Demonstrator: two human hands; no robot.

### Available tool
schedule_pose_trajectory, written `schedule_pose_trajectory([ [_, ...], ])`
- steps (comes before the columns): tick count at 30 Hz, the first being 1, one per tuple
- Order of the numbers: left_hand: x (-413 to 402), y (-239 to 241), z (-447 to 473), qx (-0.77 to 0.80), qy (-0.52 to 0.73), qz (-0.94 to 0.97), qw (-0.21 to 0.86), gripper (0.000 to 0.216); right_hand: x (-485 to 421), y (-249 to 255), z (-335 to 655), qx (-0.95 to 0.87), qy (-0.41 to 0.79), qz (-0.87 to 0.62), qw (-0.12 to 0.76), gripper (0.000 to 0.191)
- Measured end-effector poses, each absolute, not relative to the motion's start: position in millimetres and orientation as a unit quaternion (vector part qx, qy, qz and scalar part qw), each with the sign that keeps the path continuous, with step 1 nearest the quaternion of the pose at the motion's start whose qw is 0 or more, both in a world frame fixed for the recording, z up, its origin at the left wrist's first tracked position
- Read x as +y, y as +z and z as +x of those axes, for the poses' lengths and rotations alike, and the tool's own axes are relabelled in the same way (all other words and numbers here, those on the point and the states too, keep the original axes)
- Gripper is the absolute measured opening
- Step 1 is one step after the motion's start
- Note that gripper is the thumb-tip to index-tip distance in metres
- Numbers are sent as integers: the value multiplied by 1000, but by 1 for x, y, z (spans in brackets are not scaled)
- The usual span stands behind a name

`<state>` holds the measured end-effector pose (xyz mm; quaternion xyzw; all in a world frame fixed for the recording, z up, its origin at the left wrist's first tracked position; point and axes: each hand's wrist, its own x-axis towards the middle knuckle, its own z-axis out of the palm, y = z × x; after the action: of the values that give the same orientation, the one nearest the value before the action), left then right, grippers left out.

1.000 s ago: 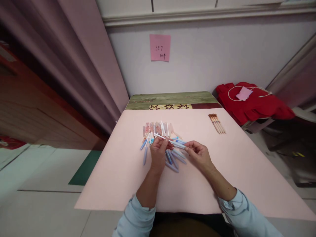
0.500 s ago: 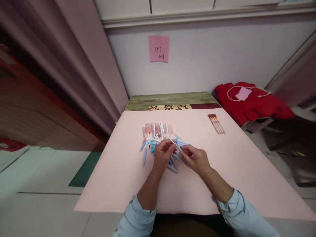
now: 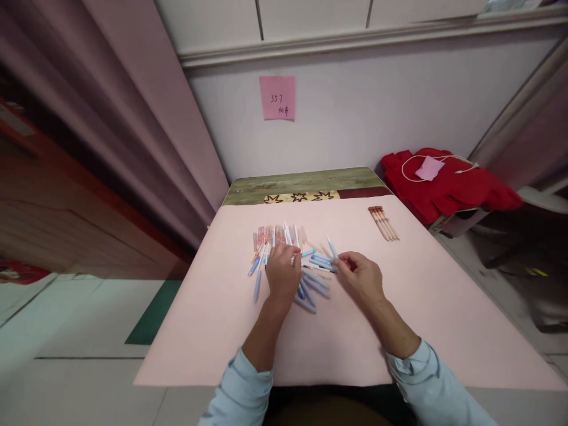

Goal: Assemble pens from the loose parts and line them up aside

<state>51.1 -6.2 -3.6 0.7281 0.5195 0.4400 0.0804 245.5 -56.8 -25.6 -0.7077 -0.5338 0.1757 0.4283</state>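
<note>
A loose pile of pens (image 3: 284,248), blue, white and pinkish, lies in the middle of a pink table cover (image 3: 222,319). My left hand (image 3: 283,273) rests on the pile with its fingers curled down among the pens; what it grips is hidden. My right hand (image 3: 361,277) is just right of the pile and pinches a light blue pen (image 3: 332,248) that points up and away from me.
A small bundle of brown-tipped pens (image 3: 384,223) lies at the far right of the cover. Beyond the cover a patterned table edge (image 3: 302,184) meets the wall. A red cloth with a white cable (image 3: 444,183) sits to the right. A pink note (image 3: 277,97) hangs on the wall.
The hands, which held a white pen together, have drawn apart. The left hand dropped onto the pile and the right now holds a light blue pen. The camera tilted down slightly.
</note>
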Motion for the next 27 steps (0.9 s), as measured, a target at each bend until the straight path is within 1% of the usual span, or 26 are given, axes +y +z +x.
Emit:
schedule_pose_trajectory([
  [4,8,5,68,530,240,813,18,11,-57,-23,246,-535,172,-716,414,20],
  [7,17,6,79,542,134,830,3,15,-57,-23,246,-529,179,-725,404,21],
  [10,21,5,86,555,70,829,-6,18,-56,-23,246,-525,183,-731,396,21],
  [14,22,6,90,568,48,822,-2,21,-56,-23,246,-538,188,-721,394,21],
  [17,22,7,86,570,87,817,11,16,-56,-22,248,-538,184,-724,390,22],
  [19,20,8,77,570,155,806,46,12,-57,-21,251,-529,185,-732,387,23],
  [20,19,8,71,569,203,793,81,9,-57,-20,252,-524,184,-737,385,23],
  [22,16,7,58,564,316,736,201,3,-57,-19,255,-519,177,-748,374,22],
  [25,8,7,40,514,489,547,445,18,-57,-17,258,-527,156,-765,335,21],
  [27,2,7,31,462,552,417,555,29,-57,-16,259,-527,141,-780,306,20],
])
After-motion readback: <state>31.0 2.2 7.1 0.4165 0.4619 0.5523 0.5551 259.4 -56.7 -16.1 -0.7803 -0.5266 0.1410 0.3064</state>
